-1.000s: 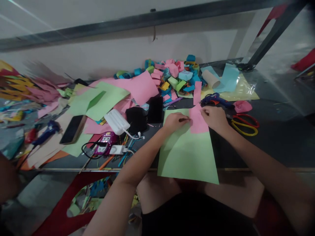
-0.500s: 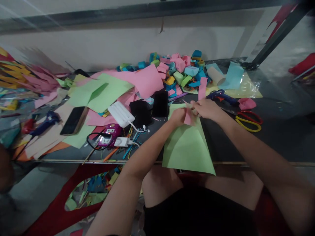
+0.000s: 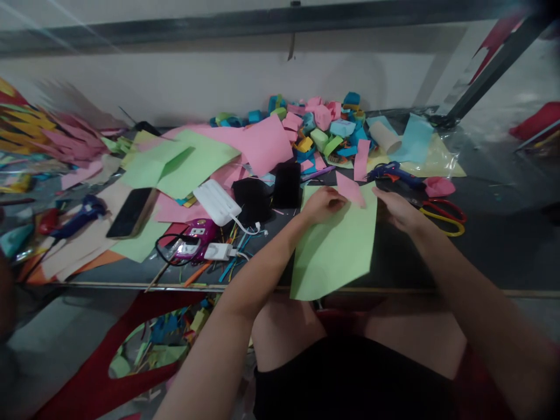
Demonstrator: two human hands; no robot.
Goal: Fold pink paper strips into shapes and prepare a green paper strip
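A light green sheet of paper [image 3: 335, 251] lies at the table's front edge, its lower part hanging over. Above its top part is a small pink piece of paper [image 3: 350, 189], tilted and looking folded. My left hand [image 3: 324, 205] rests over the sheet with curled fingers, their tips closed at the pink piece's lower left edge. At the sheet's upper right corner, my right hand [image 3: 397, 209] pinches the green paper between thumb and fingers. The right side of the sheet is lifted a little. Right of that hand lie scissors [image 3: 444, 217] with red and yellow handles.
A blue glue gun [image 3: 398, 174], a cardboard tube [image 3: 385, 137] and a heap of coloured paper loops [image 3: 324, 131] lie behind. To the left are a white power bank [image 3: 216, 202], a phone [image 3: 131, 213], a purple power strip [image 3: 196, 239] and another glue gun [image 3: 81, 216].
The pink piece has gone from lying flat to folded and tilted. My right hand has left it and moved right to the green sheet's corner, whose right side has risen.
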